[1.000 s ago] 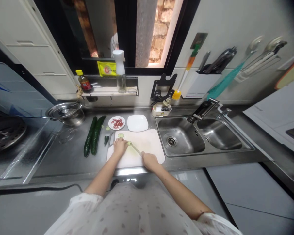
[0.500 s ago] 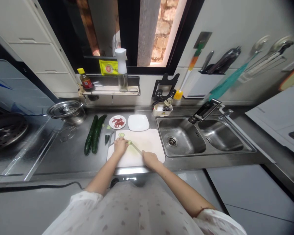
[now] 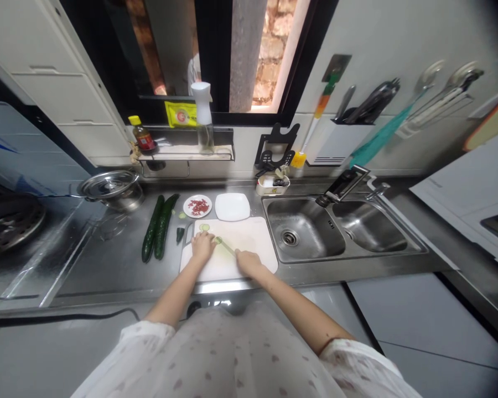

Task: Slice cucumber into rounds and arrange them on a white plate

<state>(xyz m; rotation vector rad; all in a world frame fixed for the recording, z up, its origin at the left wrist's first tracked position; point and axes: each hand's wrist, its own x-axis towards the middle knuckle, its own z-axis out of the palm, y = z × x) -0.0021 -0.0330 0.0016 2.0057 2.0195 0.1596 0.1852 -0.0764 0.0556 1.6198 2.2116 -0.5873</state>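
My left hand (image 3: 203, 246) is closed over a short cucumber piece on the white cutting board (image 3: 255, 235); the fingers cover most of it. Its pale green cut end (image 3: 218, 240) shows at the fingertips. In my right hand (image 3: 248, 263) is a knife (image 3: 228, 248), gripped by its handle, with the blade pointing left against that cut end. Thin cucumber slices (image 3: 205, 227) lie on the board just beyond my left hand. Left of the board rests a dark green cucumber end (image 3: 180, 235), and farther left are two whole cucumbers (image 3: 162, 226) side by side.
Behind the board stand a plate of chopped red bits (image 3: 197, 206) and a white square plate (image 3: 232, 207). A double sink (image 3: 311, 257) adjoins on the right. At the back left is a lidded steel pot (image 3: 124, 202); a shelf (image 3: 178, 157) holds bottles.
The view has shifted slightly. My right hand and the knife have moved a little closer to my left hand, which stays on the cucumber piece.
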